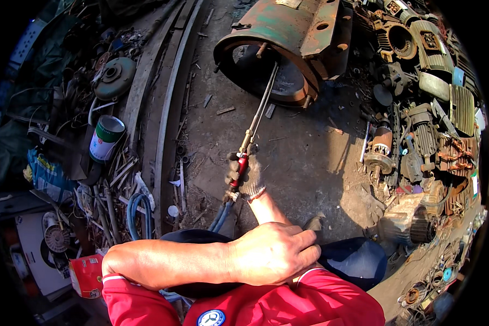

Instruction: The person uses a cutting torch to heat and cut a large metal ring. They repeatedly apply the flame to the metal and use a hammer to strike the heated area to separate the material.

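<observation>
My right hand [252, 179], in a dark-fingered knit glove, is wrapped around the red handle of a cutting torch [249, 134]. The torch's long brass-coloured tubes slant up and away, the tip reaching the open end of a rusty green cylindrical metal housing [255, 28]. Blue hoses [221, 216] run from the handle back towards me. Bare and with fingers curled, my left hand [280, 252] lies across my right arm, close to my body. Its palm side is hidden, so I cannot see whether anything is inside it.
Old motor parts and castings [418, 125] are heaped along the right. On the left, long metal rails [171, 108] lie beside a white-and-green paint can [107, 139], a green round cover [115, 79] and a red packet [87, 276]. Small scraps litter the concrete floor [304, 146].
</observation>
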